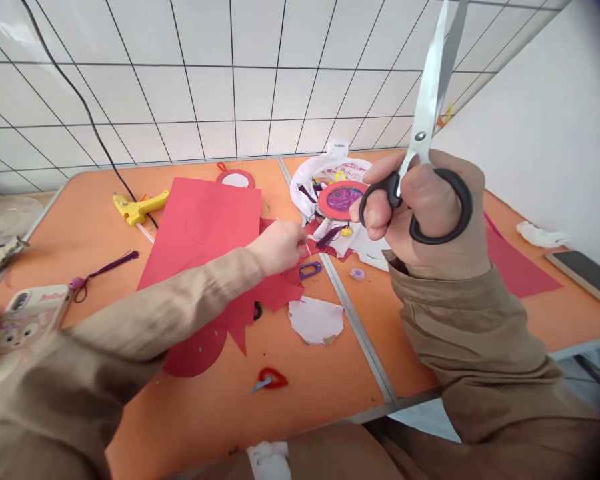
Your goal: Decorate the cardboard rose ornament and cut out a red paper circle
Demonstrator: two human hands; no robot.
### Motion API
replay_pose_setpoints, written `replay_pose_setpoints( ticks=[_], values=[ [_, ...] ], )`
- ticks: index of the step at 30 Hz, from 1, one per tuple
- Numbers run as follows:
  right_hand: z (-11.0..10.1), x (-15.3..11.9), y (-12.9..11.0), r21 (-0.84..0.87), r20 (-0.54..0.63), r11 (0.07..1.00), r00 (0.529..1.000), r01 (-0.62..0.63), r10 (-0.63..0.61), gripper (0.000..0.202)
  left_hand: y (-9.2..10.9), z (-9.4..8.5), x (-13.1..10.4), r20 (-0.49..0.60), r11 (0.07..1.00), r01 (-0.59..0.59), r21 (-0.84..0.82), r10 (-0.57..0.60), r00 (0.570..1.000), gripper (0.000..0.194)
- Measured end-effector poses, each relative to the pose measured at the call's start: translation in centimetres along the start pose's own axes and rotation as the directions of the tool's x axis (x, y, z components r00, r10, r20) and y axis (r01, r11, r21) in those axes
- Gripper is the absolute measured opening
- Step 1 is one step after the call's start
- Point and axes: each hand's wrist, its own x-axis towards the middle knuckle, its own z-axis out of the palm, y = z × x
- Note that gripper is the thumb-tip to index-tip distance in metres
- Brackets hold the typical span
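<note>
My right hand (437, 213) is raised over the right part of the table. It holds a pair of scissors (427, 107) with black handles, the silver blades pointing up and slightly parted. My left hand (283, 245) reaches across red paper (215, 220), its fingers closed near the tips. A thin white strand shows beside those fingertips; whatever they grip is too small to make out. Just beyond lies a round red-rimmed piece (344, 200) with a purple centre, beside a white bag (305, 183). A dark purple tassel (330, 237) with a yellow bead rests close by.
On the left are a yellow glue gun (139, 208) with its cord, a purple tassel (113, 263) and a phone in a cartoon case (30, 313). A white scrap (316, 321) and a red heart-shaped piece (274, 378) lie in front. Another phone (587, 273) sits at right.
</note>
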Motion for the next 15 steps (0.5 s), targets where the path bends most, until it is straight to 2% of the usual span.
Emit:
replay_pose_setpoints(
  ticks=[3, 4, 5, 6, 7, 8, 9, 12, 15],
  values=[
    [-0.1, 0.0, 0.3, 0.027, 0.001, 1.000, 1.000, -0.016, 0.016, 0.022, -0.1, 2.0, 4.2, 0.032, 0.996, 0.083, -0.027, -0.082, 0.996, 0.011],
    [-0.1, 0.0, 0.3, 0.032, -0.001, 0.999, 1.000, -0.017, 0.017, 0.021, -0.1, 2.6, 5.2, 0.053, 0.992, 0.117, -0.044, -0.115, 0.992, 0.017],
    [-0.2, 0.0, 0.3, 0.031, -0.002, 0.999, 1.000, -0.012, 0.012, 0.022, -0.1, 3.1, 5.9, 0.076, 0.988, 0.137, -0.068, -0.132, 0.988, 0.029],
    [-0.2, 0.0, 0.3, 0.024, -0.005, 1.000, 1.000, -0.004, 0.004, 0.022, 0.0, 3.4, 6.3, 0.076, 0.983, 0.153, -0.097, -0.146, 0.986, 0.030],
    [-0.3, 0.0, 0.2, 0.013, -0.012, 1.000, 1.000, 0.003, -0.003, 0.023, 0.1, 3.6, 6.5, 0.058, 0.977, 0.163, -0.135, -0.157, 0.986, 0.021],
    [-0.3, 0.0, 0.2, 0.000, -0.020, 1.000, 1.000, 0.006, -0.006, 0.024, 0.2, 3.6, 6.6, 0.036, 0.969, 0.168, -0.181, -0.164, 0.986, 0.012],
    [-0.3, 0.0, 0.1, -0.015, -0.028, 1.000, 1.000, 0.005, -0.005, 0.024, 0.3, 3.5, 6.5, 0.007, 0.957, 0.169, -0.234, -0.172, 0.985, 0.014],
    [-0.4, 0.2, 0.0, -0.035, -0.039, 0.999, 0.999, -0.013, 0.011, 0.023, 0.5, 2.2, 5.7, -0.042, 0.891, 0.168, -0.421, -0.204, 0.978, 0.036],
    [-0.7, 0.4, 0.2, -0.019, -0.040, 1.000, 0.999, 0.010, -0.011, 0.022, 0.5, 0.5, 4.7, -0.007, 0.793, 0.177, -0.583, -0.222, 0.975, 0.033]
  ],
)
